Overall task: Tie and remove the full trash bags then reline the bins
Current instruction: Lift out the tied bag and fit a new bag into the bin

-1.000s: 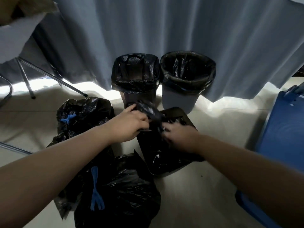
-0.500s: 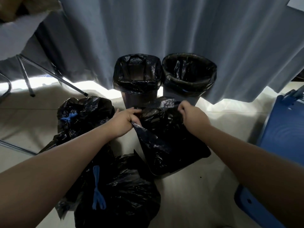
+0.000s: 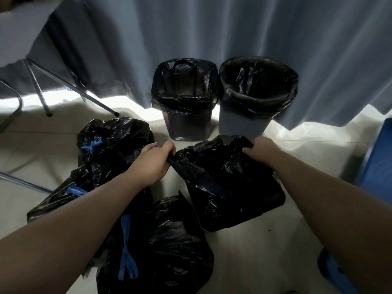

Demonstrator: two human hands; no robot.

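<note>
1. Over the near bin [image 3: 265,213], you are holding a liner [image 3: 216,166] stretched, with your left hand [image 3: 150,164] pinching one edge and your right hand [image 3: 261,151] gripping the other.
2. Keep it taut while you are lowering the mouth evenly over the rim.
3. You are facing three bins — two back bins [image 3: 186,128] already lined — and three tied bags [image 3: 174,240] at your left.

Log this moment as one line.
left hand: grips black liner edge; right hand: grips opposite edge; square bin, round bin: lined; tied bags: floor, left

Dim, soft-focus view; daylight glares under the curtain [image 3: 233,39] hem onto the floor [image 3: 254,251]; edges bend.
</note>
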